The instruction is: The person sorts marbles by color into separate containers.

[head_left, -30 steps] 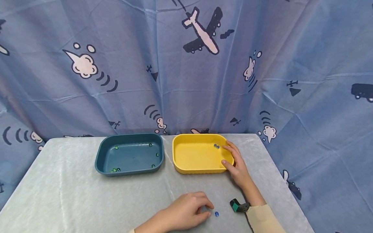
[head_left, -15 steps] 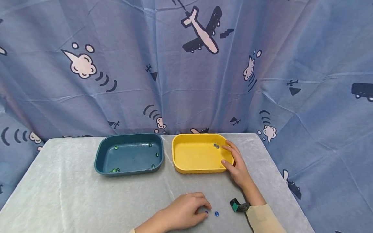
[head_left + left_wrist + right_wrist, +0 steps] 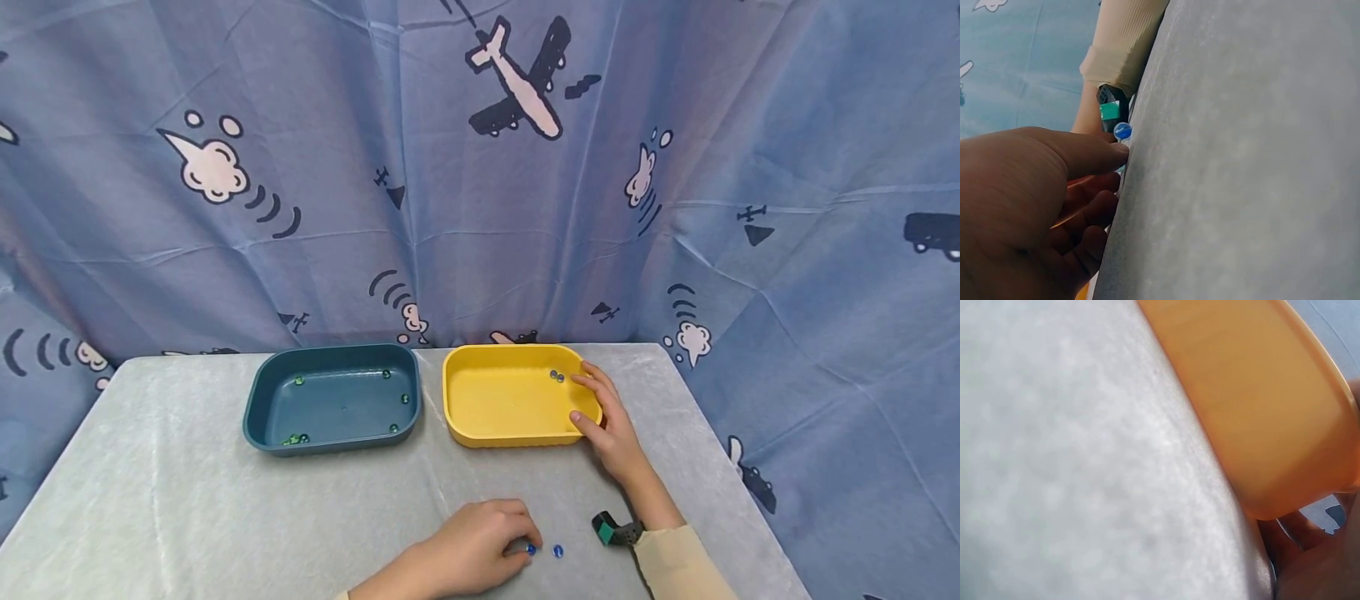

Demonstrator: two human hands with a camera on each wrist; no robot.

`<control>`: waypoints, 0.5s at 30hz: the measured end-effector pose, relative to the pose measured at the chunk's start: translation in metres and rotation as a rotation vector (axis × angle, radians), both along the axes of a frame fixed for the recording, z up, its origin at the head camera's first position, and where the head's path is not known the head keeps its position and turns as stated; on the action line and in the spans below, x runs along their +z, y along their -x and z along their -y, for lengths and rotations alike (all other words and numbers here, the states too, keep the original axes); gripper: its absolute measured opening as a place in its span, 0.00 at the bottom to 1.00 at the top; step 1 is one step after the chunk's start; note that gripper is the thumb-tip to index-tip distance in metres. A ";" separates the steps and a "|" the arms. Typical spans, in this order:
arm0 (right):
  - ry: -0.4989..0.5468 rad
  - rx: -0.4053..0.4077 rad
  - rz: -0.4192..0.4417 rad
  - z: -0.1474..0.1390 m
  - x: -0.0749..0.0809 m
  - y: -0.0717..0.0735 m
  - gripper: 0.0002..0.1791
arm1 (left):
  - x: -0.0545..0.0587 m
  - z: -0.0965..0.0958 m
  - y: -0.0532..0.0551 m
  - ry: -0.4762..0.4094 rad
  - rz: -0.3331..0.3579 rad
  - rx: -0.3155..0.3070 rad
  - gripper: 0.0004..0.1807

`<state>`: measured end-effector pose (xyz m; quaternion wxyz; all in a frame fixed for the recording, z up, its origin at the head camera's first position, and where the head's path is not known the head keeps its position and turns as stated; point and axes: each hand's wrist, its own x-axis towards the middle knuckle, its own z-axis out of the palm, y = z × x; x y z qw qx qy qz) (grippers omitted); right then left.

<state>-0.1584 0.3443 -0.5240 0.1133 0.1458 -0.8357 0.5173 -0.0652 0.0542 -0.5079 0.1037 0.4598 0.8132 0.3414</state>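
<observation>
My left hand [image 3: 487, 546] is low over the cloth, thumb and forefinger closed in on a blue marble [image 3: 531, 550] and pinching it at their tips. A second blue marble [image 3: 558, 551] lies on the cloth just to the right of those fingertips. In the left wrist view one blue marble [image 3: 1122, 130] shows beyond the thumb [image 3: 1094, 155]. At the right end of a yellow tray [image 3: 517, 437], my right hand [image 3: 611, 429] grips the rim, its thumb and forefinger over the edge. Two blue marbles [image 3: 557, 376] sit inside this tray near the forefinger.
A dark teal tray [image 3: 337, 447] with several green marbles [image 3: 295, 438] stands left of the yellow one. A black strap with a green patch [image 3: 606, 531] is on the right wrist. Behind the grey-white cloth-covered table [image 3: 187, 517] hangs a blue patterned curtain [image 3: 337, 167].
The left hand's fingertips have drawn back slightly leftward, and a blue marble has come into sight between thumb and forefinger. The right hand and both trays stay where they were.
</observation>
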 end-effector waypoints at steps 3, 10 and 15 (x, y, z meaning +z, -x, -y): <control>0.001 0.001 -0.005 0.000 0.000 0.000 0.27 | 0.000 0.000 0.000 0.006 -0.021 -0.002 0.07; 0.000 0.002 -0.010 0.000 0.000 0.000 0.27 | -0.002 -0.001 -0.001 0.009 -0.043 -0.010 0.06; 0.000 0.002 -0.004 0.000 -0.001 -0.001 0.27 | -0.002 -0.002 -0.001 0.005 -0.041 -0.016 0.06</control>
